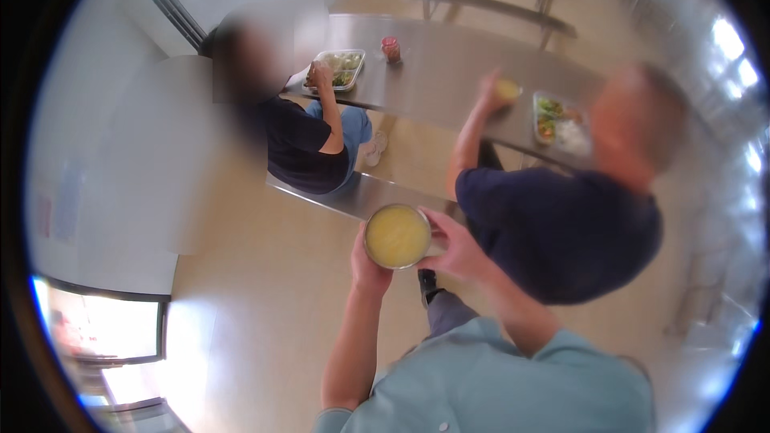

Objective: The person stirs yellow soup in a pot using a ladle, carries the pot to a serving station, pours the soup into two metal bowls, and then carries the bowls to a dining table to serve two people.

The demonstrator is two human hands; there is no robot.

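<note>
A round metal bowl [398, 237] filled with a yellow liquid, perhaps soup, is held level in front of my body. My left hand [370, 263] wraps round its left side, and my right hand [455, 247] grips its right side with the fingers against the wall. The fingertips under the bowl are hidden. Beyond it stands the metal bench [341, 196] of a long dining table.
Two people in dark shirts sit at the metal table [437, 64]. Food trays [341, 70] [561, 124], a red-lidded jar [391, 50] and a bowl of yellow liquid [507, 91] are on or over it. Another table with benches [501, 8] stands farther back.
</note>
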